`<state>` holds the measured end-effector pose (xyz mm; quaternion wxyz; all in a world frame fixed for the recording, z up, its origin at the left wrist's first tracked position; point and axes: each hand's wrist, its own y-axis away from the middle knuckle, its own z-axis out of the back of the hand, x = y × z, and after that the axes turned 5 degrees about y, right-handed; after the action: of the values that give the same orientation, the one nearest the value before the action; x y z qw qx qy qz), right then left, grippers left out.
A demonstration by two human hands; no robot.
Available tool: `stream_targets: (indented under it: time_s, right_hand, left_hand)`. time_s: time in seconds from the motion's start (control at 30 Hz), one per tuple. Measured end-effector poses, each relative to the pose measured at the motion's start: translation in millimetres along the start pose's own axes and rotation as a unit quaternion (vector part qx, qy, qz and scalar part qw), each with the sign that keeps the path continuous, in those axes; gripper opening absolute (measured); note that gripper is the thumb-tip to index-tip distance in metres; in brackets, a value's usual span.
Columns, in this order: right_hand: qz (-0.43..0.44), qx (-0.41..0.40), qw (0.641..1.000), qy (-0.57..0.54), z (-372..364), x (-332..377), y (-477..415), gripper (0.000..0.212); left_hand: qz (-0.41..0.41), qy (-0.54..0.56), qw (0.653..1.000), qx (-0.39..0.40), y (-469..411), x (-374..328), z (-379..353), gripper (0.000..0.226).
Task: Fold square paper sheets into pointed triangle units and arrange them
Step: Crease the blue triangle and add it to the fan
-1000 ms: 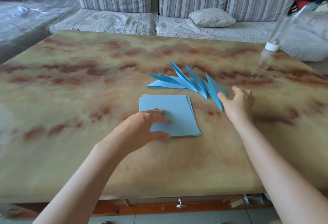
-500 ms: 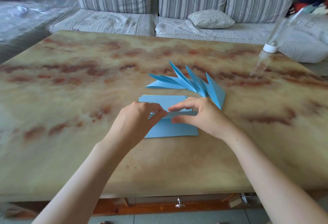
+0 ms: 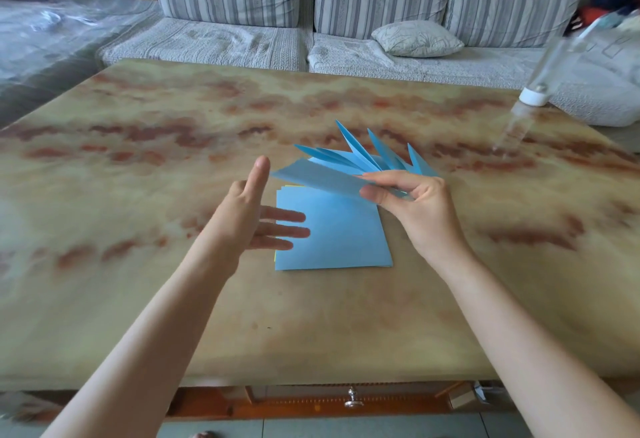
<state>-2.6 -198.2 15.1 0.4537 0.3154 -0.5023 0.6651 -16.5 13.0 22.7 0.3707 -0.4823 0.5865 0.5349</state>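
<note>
A stack of blue square sheets (image 3: 339, 236) lies flat in the middle of the marbled table (image 3: 138, 146). My right hand (image 3: 412, 205) pinches one blue sheet (image 3: 311, 176) by its right edge and holds it lifted above the stack. My left hand (image 3: 256, 219) hovers open at the stack's left side, fingers spread over its edge, thumb pointing up near the lifted sheet's free corner. Behind the stack, several folded blue pointed units (image 3: 374, 157) fan out on the table, partly hidden by the lifted sheet and my right hand.
A clear plastic bottle with a white cap (image 3: 535, 94) leans at the table's far right edge. A striped grey sofa (image 3: 311, 21) with a small cushion (image 3: 415, 39) runs behind the table. A drawer knob (image 3: 352, 399) shows under the near edge.
My right hand left the folded units, came to the stack and lifted the top sheet off it. My left hand let go of the stack and opened beside it.
</note>
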Motion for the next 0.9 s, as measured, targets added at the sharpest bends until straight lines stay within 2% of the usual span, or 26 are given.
stream_targets:
  time_s: [0.07,0.13,0.23,0.3,0.37,0.43,0.53,0.73,0.83,0.9]
  right_hand:
    - [0.021,0.05,0.998,-0.015,0,2,1,0.019]
    - [0.015,0.092,0.995,-0.042,0,3,3,0.014]
    - [0.01,0.122,0.992,-0.037,2,2,5,0.013]
    - [0.016,0.117,0.993,0.02,4,-1,4,0.014]
    - [-0.002,0.097,0.993,0.066,5,-6,3,0.016]
    - [-0.034,0.078,0.994,0.065,4,-7,2,0.016]
    - [-0.091,0.033,0.995,-0.038,1,-2,1,0.01]
    - [-0.196,-0.032,0.959,-0.2,-2,-8,0,0.024]
    - [-0.21,-0.031,0.939,-0.27,-5,-8,-1,0.019]
    - [-0.205,-0.037,0.94,-0.269,-5,-9,-3,0.031]
  left_hand:
    - [0.048,0.097,0.994,0.033,0,-2,-1,0.064]
    - [0.073,0.182,0.98,0.042,-2,-4,0,0.063]
    - [0.077,0.275,0.957,0.044,-2,-7,2,0.033]
    - [0.062,0.275,0.959,0.022,-3,-7,3,0.01]
    - [0.045,0.254,0.966,0.009,-4,-6,3,0.012]
    - [0.033,0.246,0.969,0.013,-4,-5,3,0.015]
    - [0.027,0.269,0.962,0.03,-2,-4,2,0.021]
    - [0.035,0.295,0.953,0.056,4,-5,-3,0.02]
    - [0.034,0.28,0.958,0.057,6,-5,-3,0.019]
    - [0.038,0.283,0.957,0.057,6,-5,-4,0.018]
